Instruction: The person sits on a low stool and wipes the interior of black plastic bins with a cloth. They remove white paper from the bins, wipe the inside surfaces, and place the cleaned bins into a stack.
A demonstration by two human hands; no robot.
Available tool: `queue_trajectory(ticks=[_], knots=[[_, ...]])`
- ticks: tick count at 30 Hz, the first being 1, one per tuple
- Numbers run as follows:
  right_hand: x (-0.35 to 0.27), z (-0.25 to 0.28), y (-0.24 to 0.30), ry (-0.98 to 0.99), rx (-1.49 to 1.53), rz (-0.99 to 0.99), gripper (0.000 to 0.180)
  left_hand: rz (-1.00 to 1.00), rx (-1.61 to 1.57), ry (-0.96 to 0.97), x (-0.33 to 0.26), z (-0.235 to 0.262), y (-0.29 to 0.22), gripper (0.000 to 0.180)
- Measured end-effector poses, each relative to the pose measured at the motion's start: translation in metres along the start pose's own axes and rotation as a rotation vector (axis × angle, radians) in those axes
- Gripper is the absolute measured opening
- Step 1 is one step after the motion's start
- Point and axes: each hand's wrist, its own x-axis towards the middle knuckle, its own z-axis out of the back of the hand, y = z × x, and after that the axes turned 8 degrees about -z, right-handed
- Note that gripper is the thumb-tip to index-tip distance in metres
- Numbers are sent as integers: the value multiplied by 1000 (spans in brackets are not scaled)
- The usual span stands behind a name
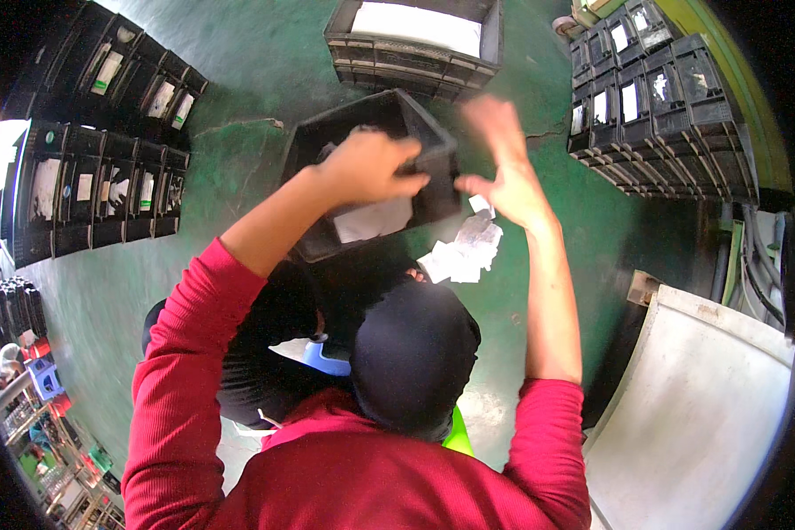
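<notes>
My left hand (pixel 369 166) is over a black plastic crate (pixel 437 163), its thumb and forefinger apart with nothing visible between them. My right hand (pixel 511 172) is just beyond the crate's right side, fingers spread and blurred by motion, holding nothing that I can see. Inside the tilted crate lies a white sheet (pixel 375 221); my left hand and forearm hide part of the interior. Below my right hand, a loose heap of crumpled white paper pieces (pixel 468 252) lies by the crate's near right corner.
Another black crate (pixel 415 66) with a white sheet inside stands ahead on the green floor (pixel 238 155). Stacked black crates line the left (pixel 97 190) and the right (pixel 662 102). A large whitish panel (pixel 693 397) stands at the lower right. My dark-clad knees (pixel 415 358) are close to the crate.
</notes>
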Motion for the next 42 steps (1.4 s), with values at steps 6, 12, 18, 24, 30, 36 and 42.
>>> queue_trajectory(ticks=[6,12,18,24,30,36,42], knots=[[-16,-58,-8,495,-503,384,30,-225,121,424,-51,-38,15,37],[-66,-151,-35,450,-176,664,27,-317,127,519,-82,-28,36,36],[-112,-250,-37,417,-351,814,28,71,-43,50,-78,37,53,24],[-39,-184,-10,381,-56,112,28,119,-499,-238,-40,91,27,26],[11,-34,13,18,428,41,31,-154,-871,-541,31,91,-23,29],[6,80,17,-119,315,-335,3,98,-1113,-1013,51,82,-4,29],[-10,134,-17,-146,441,-87,7,243,-1082,-1003,61,52,7,26]])
